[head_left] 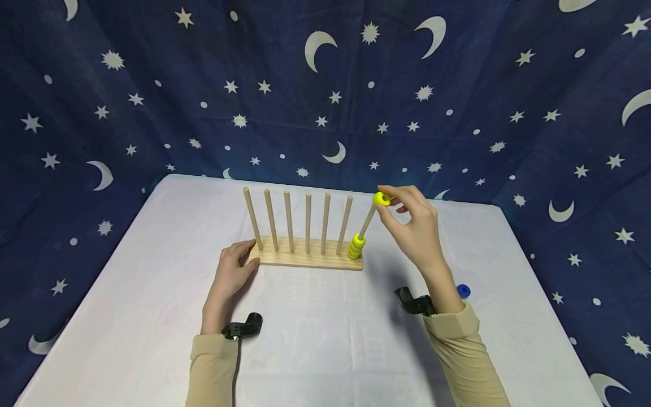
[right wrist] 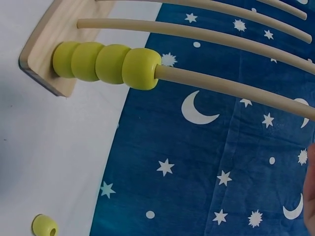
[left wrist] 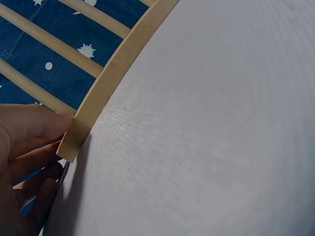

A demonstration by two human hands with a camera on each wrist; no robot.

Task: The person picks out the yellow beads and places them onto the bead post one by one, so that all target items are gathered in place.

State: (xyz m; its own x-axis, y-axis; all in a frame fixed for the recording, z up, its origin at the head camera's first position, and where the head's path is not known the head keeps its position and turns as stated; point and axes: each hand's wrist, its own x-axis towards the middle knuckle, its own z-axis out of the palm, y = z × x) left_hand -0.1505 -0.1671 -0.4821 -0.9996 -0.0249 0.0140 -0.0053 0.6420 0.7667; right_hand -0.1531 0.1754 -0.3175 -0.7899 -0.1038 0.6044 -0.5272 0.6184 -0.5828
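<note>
A wooden base point(head_left: 305, 260) carries a row of several upright pegs point(head_left: 307, 221). On the rightmost peg point(head_left: 367, 223) several yellow beads point(head_left: 356, 247) are stacked at the bottom. My right hand point(head_left: 386, 202) pinches one more yellow bead point(head_left: 381, 198) at the top of that peg. My left hand point(head_left: 248, 252) rests flat on the table, its fingers straight against the base's left end. In the left wrist view my left fingers point(left wrist: 29, 130) touch the base's corner point(left wrist: 74, 142). The right wrist view shows the bead stack point(right wrist: 106, 61) on its peg point(right wrist: 221, 86).
White cloth covers the table point(head_left: 315, 339), with a starry blue curtain point(head_left: 325, 85) behind and to both sides. A small blue thing point(head_left: 463, 291) lies by my right wrist. One loose yellow bead point(right wrist: 44, 226) lies on the cloth in the right wrist view.
</note>
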